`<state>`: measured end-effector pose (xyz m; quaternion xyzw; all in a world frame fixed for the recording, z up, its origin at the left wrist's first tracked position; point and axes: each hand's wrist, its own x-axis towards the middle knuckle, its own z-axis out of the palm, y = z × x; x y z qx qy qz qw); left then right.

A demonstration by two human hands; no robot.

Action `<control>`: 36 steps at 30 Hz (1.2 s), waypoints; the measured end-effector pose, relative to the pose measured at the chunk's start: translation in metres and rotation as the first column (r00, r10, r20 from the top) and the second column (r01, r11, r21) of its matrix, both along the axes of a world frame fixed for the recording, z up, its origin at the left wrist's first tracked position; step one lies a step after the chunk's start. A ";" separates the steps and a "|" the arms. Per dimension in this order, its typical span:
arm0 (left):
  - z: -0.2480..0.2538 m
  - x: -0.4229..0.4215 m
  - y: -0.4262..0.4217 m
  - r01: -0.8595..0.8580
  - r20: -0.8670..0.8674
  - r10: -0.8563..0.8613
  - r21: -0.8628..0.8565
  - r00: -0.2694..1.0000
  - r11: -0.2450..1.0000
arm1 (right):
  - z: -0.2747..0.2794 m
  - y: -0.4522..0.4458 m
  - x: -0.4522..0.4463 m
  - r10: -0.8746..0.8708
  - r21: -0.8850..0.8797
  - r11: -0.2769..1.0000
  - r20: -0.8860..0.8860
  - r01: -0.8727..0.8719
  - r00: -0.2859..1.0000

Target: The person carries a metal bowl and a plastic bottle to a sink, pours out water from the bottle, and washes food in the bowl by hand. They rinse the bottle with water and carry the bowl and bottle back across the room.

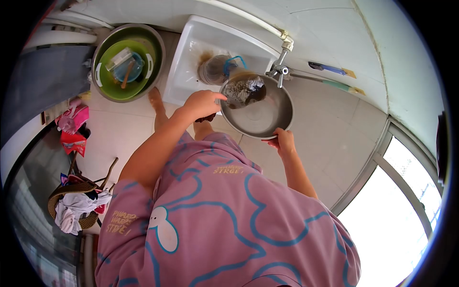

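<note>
Clearly, right hand (283,141) pinches basin (267,115) by its rim. Left hand (200,103), grip unclear, nearer sink (183,55) ahead of fingers.

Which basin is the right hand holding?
The silver basin by the tap: the right hand grips its rim. The green basin and the bigger metal one around it sit apart, left of the sink.

garment (287,215): loose, dusty mauve | blue wavy outlines (205,204) | yellow lettering (228,170), front and left sleeve (122,201) | white cartoon figure (167,234), blue-edged | forearms (162,134) bare
</note>
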<state>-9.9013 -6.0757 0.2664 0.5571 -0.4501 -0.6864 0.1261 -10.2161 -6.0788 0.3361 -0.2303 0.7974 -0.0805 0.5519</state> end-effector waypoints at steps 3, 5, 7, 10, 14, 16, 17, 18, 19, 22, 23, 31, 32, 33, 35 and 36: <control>0.003 -0.004 -0.005 0.156 0.013 -0.156 -0.008 0.988 0.988 | 0.005 -0.007 0.005 0.011 0.023 1.000 -0.027 -0.010 1.000; -0.008 -0.006 0.000 0.237 0.065 -0.232 -0.090 0.971 0.967 | 0.008 -0.013 0.008 0.020 0.037 0.999 -0.026 -0.019 0.999; -0.025 -0.010 0.007 0.276 0.127 -0.254 -0.197 0.959 0.941 | 0.010 -0.018 0.011 0.028 0.050 0.998 -0.026 -0.027 0.999; -0.040 -0.014 0.015 0.279 0.192 -0.227 -0.320 0.955 0.905 | 0.013 -0.025 0.015 0.042 0.065 0.997 -0.033 -0.040 0.999; -0.043 -0.015 0.017 0.227 0.193 -0.171 -0.326 0.966 0.918 | 0.012 -0.035 0.017 0.087 0.106 0.991 -0.028 -0.083 0.996; -0.043 -0.015 0.017 0.207 0.189 -0.150 -0.335 0.970 0.919 | 0.012 -0.039 0.017 0.089 0.126 0.989 -0.035 -0.084 0.995; -0.043 -0.014 0.017 0.191 0.188 -0.132 -0.345 0.973 0.919 | 0.012 -0.041 0.017 0.103 0.137 0.986 -0.028 -0.099 0.994; -0.043 -0.014 0.017 0.188 0.186 -0.130 -0.344 0.974 0.920 | 0.012 -0.042 0.017 0.118 0.148 0.982 -0.021 -0.113 0.993; -0.042 -0.014 0.016 0.171 0.171 -0.120 -0.322 0.978 0.931 | 0.013 -0.044 0.018 0.120 0.150 0.982 -0.022 -0.116 0.992; -0.042 -0.010 0.012 0.104 0.115 -0.077 -0.252 0.990 0.962 | 0.017 -0.051 0.024 0.164 0.178 0.972 -0.066 -0.150 0.984; -0.042 -0.009 0.010 0.059 0.076 -0.044 -0.203 0.996 0.977 | 0.017 -0.054 0.024 0.181 0.193 0.967 -0.069 -0.165 0.981; -0.036 0.007 -0.006 -0.155 -0.157 0.164 0.069 0.974 0.986 | 0.025 -0.078 0.032 0.314 0.209 0.934 -0.099 -0.289 0.944; -0.033 0.010 -0.009 -0.147 -0.171 0.165 0.113 0.971 0.983 | 0.028 -0.083 0.037 0.346 0.193 0.929 -0.142 -0.317 0.927; -0.037 0.010 -0.009 -0.146 -0.172 0.164 0.114 0.971 0.983 | 0.031 -0.088 0.043 0.376 0.179 0.921 -0.186 -0.345 0.908; -0.045 0.012 -0.010 -0.174 -0.148 0.162 -0.072 0.976 0.982 | 0.031 -0.098 0.048 0.410 0.193 0.907 -0.189 -0.375 0.892; -0.045 0.013 -0.012 -0.180 -0.165 0.173 -0.024 0.971 0.983 | 0.032 -0.102 0.052 0.422 0.166 0.904 -0.211 -0.393 0.882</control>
